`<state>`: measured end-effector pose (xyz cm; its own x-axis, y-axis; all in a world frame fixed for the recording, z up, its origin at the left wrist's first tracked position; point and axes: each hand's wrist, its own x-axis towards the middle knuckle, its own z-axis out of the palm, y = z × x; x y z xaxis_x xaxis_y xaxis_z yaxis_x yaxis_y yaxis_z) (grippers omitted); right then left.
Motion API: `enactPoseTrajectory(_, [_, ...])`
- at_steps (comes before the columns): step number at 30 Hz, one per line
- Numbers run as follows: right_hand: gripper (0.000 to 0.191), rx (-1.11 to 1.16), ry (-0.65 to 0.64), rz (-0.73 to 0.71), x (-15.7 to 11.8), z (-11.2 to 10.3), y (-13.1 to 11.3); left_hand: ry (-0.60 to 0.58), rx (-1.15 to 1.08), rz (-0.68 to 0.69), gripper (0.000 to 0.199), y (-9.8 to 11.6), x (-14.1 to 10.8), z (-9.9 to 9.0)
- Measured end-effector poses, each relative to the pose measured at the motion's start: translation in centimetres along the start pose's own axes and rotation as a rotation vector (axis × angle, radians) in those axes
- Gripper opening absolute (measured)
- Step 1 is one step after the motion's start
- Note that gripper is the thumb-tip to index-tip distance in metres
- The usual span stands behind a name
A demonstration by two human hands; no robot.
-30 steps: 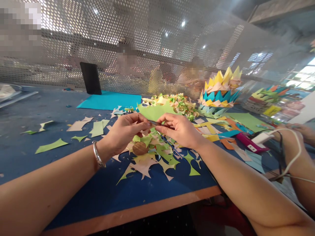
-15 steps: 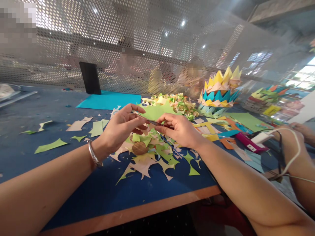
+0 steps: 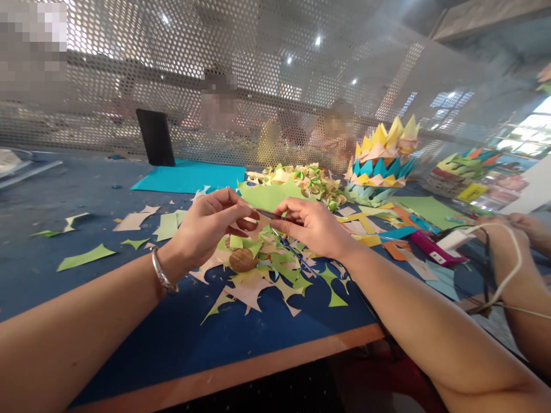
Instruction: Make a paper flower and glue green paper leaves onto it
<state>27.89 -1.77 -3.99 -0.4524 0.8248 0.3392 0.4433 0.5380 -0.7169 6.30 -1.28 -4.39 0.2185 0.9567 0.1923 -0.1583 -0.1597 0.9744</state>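
Note:
My left hand point(image 3: 215, 221), with a silver bangle at the wrist, is closed in a pinch at the centre; what its fingertips hold is too small to name. Facing it, my right hand point(image 3: 303, 223) has its fingers closed round a thin dark tool point(image 3: 269, 214) whose tip reaches to the left fingertips. Behind both hands lies a light green paper piece point(image 3: 273, 195). Cut green and pink scraps point(image 3: 252, 289) are spread on the blue table under the hands, along with a round brown disc point(image 3: 242, 260).
A blue sheet point(image 3: 189, 176) and an upright black panel point(image 3: 155, 137) are at the back left. Curled paper bits point(image 3: 307, 182) and a layered paper piece point(image 3: 381, 163) stand further right. Another person's arm point(image 3: 510, 258), a white cable and a magenta device point(image 3: 437, 249) are at the right.
My left hand has lowered slightly, its fingers drawn closer together in the pinch. My right hand stays nearly in place. The whole view has shifted a little.

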Motion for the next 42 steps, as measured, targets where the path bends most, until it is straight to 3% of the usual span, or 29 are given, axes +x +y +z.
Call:
enactPoseTrajectory(15, [0.02, 0.011, 0.005, 0.035, 0.02, 0.0, -0.36, 0.007, -0.083, -0.12, 0.023, 0.18, -0.03, 0.3])
enactPoseTrajectory(28, [0.021, -0.012, 0.003, 0.045, 0.09, -0.12, -0.37, -0.087, -0.082, -0.149, 0.023, -0.29, -0.13, 0.14])
enactPoseTrajectory(42, [0.019, 0.021, -0.003, 0.026, 0.06, 0.0, -0.07, -0.103, -0.075, -0.144, 0.022, -0.53, 0.14, 0.03])
